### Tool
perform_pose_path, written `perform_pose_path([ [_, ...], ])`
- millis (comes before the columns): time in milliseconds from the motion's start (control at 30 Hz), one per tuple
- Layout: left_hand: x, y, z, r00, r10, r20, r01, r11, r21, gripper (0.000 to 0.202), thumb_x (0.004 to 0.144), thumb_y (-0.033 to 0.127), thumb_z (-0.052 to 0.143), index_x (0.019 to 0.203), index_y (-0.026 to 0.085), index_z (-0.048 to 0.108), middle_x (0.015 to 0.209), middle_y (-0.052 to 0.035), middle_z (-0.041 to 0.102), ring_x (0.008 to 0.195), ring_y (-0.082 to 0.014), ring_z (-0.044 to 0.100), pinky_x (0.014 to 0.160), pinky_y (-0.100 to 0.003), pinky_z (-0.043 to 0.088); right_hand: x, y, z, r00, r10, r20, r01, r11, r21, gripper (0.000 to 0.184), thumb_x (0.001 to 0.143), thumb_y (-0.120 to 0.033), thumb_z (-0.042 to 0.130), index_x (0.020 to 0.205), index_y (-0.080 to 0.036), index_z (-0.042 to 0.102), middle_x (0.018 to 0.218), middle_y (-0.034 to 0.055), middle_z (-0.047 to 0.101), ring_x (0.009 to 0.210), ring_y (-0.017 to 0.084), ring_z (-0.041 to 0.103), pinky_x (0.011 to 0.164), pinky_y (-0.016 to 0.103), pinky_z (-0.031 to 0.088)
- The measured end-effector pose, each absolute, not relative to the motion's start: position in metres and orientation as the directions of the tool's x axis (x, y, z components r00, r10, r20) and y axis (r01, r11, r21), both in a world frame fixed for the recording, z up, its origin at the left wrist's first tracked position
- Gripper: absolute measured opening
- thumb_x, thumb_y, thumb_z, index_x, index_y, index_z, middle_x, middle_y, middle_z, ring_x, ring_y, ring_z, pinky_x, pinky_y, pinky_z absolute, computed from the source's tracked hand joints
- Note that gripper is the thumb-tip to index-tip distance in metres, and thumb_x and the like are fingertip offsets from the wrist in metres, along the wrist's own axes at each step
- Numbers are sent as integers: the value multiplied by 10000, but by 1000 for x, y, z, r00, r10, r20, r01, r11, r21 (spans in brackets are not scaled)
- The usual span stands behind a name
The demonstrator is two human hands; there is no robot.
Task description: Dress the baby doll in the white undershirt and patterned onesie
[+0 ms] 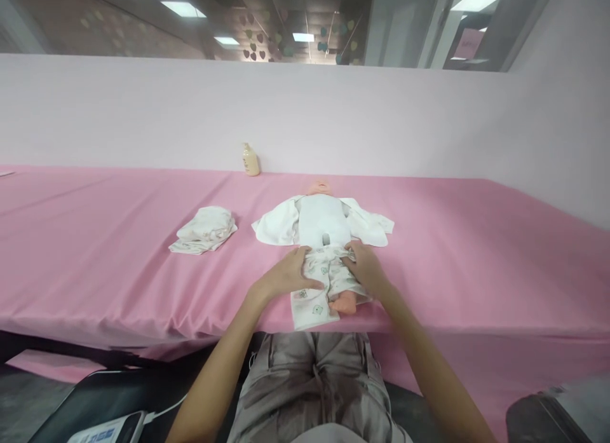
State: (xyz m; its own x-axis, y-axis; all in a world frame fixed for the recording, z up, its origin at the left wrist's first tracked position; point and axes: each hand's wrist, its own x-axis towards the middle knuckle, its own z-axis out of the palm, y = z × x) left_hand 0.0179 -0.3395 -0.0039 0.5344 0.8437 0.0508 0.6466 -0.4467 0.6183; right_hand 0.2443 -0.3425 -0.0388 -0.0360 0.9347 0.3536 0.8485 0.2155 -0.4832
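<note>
A baby doll (321, 187) lies on its back, its head toward the wall and its body in a white top (322, 215) with the sleeves spread out. White printed baby pants (315, 311) cover its hips and legs; one bare foot (346, 302) sticks out of a leg end, while the other leg end lies flat. My left hand (291, 271) is closed on the left side of the pants near the waist, thumb across the front. On the opposite side, my right hand (366, 265) grips the waistband, its fingers bent into the cloth.
Left of the doll sits a folded pile of white cloth (204, 229). A cream pump bottle (250, 160) stands against the wall at the back of the pink-covered table (476, 258). Below the table's front edge, a phone (107, 430) with a cable rests on a black surface.
</note>
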Motion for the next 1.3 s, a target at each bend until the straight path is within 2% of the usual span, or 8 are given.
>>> perform_pose_path([
  [167, 22, -362, -6, 504, 853, 135, 633, -471, 614, 519, 730, 505, 621, 1143, 200, 546, 1031, -87, 625, 949, -279, 585, 795, -381, 453, 241, -373, -32, -94, 966, 243, 743, 230, -628, 388, 857, -363, 511, 1200, -184, 536, 1138, 124, 608, 1055, 271, 556, 879, 419, 437],
  [367, 11, -390, -21, 566, 820, 82, 589, -472, 656, 1167, 472, 501, 803, 1454, 285, 210, 1330, -123, 413, 1123, -298, 510, 883, -404, 466, 249, -419, -39, -196, 972, 129, 644, 227, -731, 1137, 587, -526, 765, 1487, -255, 124, 1511, 138, 209, 1367, 326, 263, 1032, 490, 364],
  [567, 17, -397, -37, 479, 845, 238, 658, -525, 540, 772, 614, 378, 745, 1294, 201, 424, 1223, -135, 547, 1123, -308, 519, 929, -446, 425, 228, -431, -53, -22, 948, 318, 679, 247, -691, 724, 697, -444, 702, 1325, -204, 431, 1271, 123, 520, 1204, 298, 467, 968, 478, 438],
  [733, 27, -416, -56, 366, 789, 494, 705, -582, 406, 75, 820, 228, 504, 845, 242, 573, 796, -44, 670, 744, -223, 619, 798, -430, 428, 201, -451, -80, 101, 706, 701, 748, 411, -521, 135, 790, -194, 525, 905, -244, 578, 801, 70, 639, 817, 259, 611, 724, 438, 517],
  [833, 33, -433, -72, 241, 712, 660, 713, -591, 377, 180, 837, 183, 438, 711, 265, 537, 616, -25, 593, 608, -200, 570, 655, -391, 434, 193, -461, -88, 143, 552, 821, 761, 469, -448, 152, 789, -158, 476, 881, -262, 538, 683, 43, 602, 650, 236, 601, 573, 383, 503],
  [933, 38, -446, -80, 121, 683, 720, 696, -576, 429, 164, 825, 188, 452, 700, 282, 504, 620, -28, 567, 621, -207, 565, 611, -390, 458, 196, -467, -87, 127, 542, 831, 775, 468, -424, 214, 789, -186, 480, 985, -264, 515, 729, 53, 632, 635, 245, 617, 528, 369, 489],
  [1133, 41, -455, -79, 167, 747, 644, 614, -590, 524, 84, 772, 202, 510, 811, 277, 506, 1058, -105, 600, 1037, -260, 570, 885, -467, 487, 196, -476, -83, 102, 695, 712, 716, 445, -538, 303, 804, -198, 446, 1101, -252, 471, 878, 95, 661, 757, 266, 651, 588, 386, 518],
  [1300, 29, -448, -72, 224, 822, 524, 624, -534, 571, 172, 724, 219, 519, 882, 273, 561, 1143, -135, 574, 1220, -307, 464, 975, -521, 434, 186, -488, -90, 44, 721, 692, 658, 500, -563, 324, 797, -157, 423, 1096, -274, 469, 1182, 143, 588, 1092, 297, 583, 783, 468, 525],
])
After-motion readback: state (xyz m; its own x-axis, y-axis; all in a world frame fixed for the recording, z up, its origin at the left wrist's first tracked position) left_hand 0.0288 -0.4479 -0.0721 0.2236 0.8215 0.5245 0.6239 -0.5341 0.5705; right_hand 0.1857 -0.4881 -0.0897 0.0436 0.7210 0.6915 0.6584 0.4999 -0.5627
